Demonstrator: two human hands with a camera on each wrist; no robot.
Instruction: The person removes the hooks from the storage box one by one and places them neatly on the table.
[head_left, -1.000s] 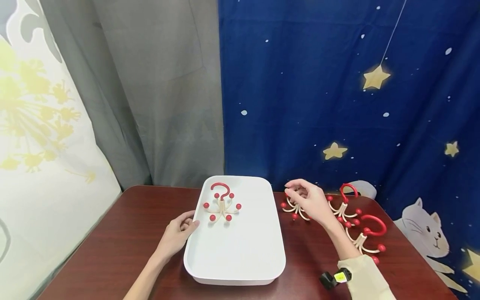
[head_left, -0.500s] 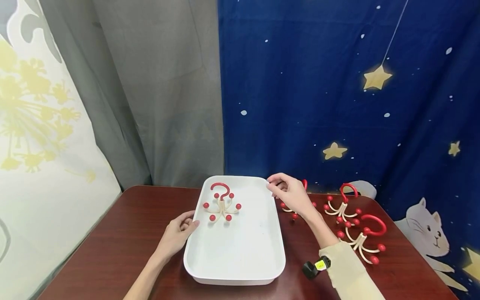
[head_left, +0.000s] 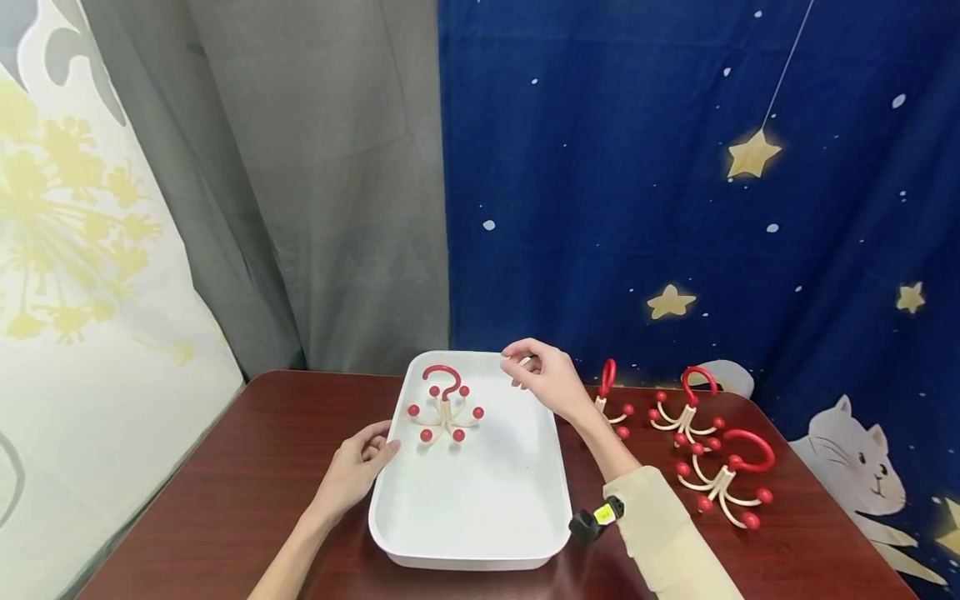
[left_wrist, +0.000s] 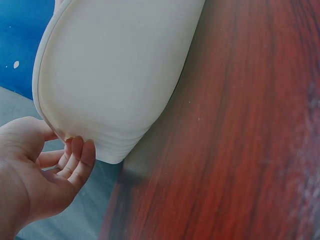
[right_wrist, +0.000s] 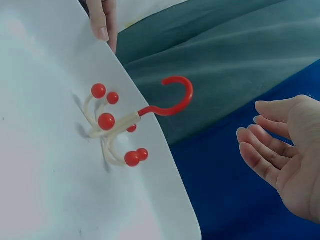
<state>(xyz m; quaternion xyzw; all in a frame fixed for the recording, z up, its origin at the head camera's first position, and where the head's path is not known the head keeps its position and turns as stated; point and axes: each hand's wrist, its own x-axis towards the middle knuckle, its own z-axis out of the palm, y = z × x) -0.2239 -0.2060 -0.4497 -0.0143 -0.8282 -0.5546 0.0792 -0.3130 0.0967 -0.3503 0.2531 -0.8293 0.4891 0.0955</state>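
My left hand [head_left: 358,467] pinches the left rim of a white rectangular tray [head_left: 510,517], thumb on the inner side. In the left wrist view, fingers [left_wrist: 86,160] curl against the tray's outer wall. Inside the tray's far left part stands a multi-arm hanging hook [head_left: 446,410] with cream arms, red ball tips and a red hook on top. Over the tray's far right part hovers my right hand [head_left: 547,379], its fingers loosely bent and holding nothing. The right wrist view shows that hand [right_wrist: 285,150] apart from the hanging hook [right_wrist: 120,122].
Right of the tray, more multi-arm hooks stand on the dark red wooden table [head_left: 300,433]: one [head_left: 609,400] partly behind my right arm, a second [head_left: 686,417] farther right, a third [head_left: 723,483] nearer. A grey curtain [head_left: 367,208] and blue star curtain [head_left: 585,208] hang behind.
My right hand has moved left, from above the nearest hook on the table to over the tray. The left hand and the hook in the tray have stayed put.
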